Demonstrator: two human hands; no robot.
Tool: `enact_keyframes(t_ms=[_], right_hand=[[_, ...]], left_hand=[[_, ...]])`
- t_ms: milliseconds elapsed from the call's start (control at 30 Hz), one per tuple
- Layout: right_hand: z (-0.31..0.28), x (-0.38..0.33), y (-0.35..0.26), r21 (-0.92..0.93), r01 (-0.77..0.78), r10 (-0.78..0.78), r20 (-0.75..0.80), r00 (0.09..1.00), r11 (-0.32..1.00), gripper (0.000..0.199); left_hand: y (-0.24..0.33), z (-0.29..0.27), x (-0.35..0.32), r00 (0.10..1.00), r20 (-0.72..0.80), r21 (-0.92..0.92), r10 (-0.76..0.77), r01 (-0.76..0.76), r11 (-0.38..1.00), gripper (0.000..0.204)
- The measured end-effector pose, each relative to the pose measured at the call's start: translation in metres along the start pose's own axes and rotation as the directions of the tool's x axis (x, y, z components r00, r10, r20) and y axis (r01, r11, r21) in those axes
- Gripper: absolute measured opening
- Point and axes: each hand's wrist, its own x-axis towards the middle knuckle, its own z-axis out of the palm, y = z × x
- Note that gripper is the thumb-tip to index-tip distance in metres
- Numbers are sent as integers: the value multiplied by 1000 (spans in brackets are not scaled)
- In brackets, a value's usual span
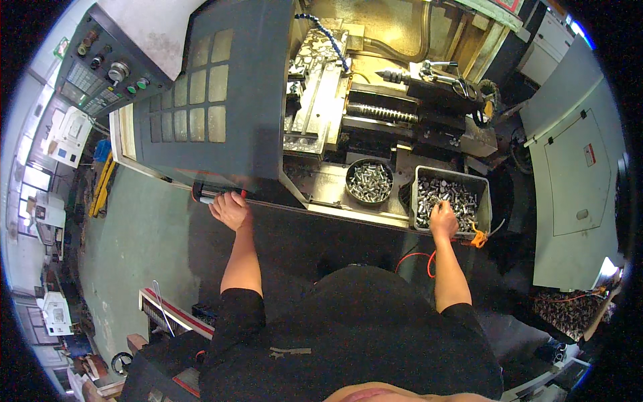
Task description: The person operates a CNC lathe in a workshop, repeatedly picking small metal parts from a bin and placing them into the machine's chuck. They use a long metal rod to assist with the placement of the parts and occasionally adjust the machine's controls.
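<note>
My left hand [231,210] is wrapped round the handle [202,196] low on the dark sliding door [251,94] of a lathe. My right hand [443,220] reaches over the near side of a grey plastic bin [488,201] full of short metal cylinders [462,195]. Its fingers are curled together at the pile, and what they hold, if anything, is too small to tell. Left of the bin stands a round dark bowl [347,185] with more shiny metal cylinders [370,182]. Both containers rest on the machine's front ledge [321,182].
Inside the lathe are a tailstock [435,87], a ribbed screw [382,112] and a blue coolant hose [328,37]. A control panel [100,74] hangs at upper left. An orange air gun [478,238] hangs at the bin's corner, near a red hose [415,254]. A grey cabinet [576,174] stands right.
</note>
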Motion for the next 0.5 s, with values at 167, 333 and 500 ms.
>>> enact_keyframes(t_ms=[167, 333, 500], right_hand=[[3, 2, 3, -2, 9, -9, 0, 1000, 1000, 26], [8, 3, 7, 20, 36, -36, -24, 999, 999, 24], [6, 2, 6, 26, 36, -36, -14, 999, 999, 24]], left_hand=[[0, 0, 0, 1000, -19, 2, 11, -11, 1000, 36], [-1, 3, 0, 1000, -9, 2, 8, -8, 1000, 36], [-2, 4, -1, 1000, -1, 9, 1, -1, 1000, 36]])
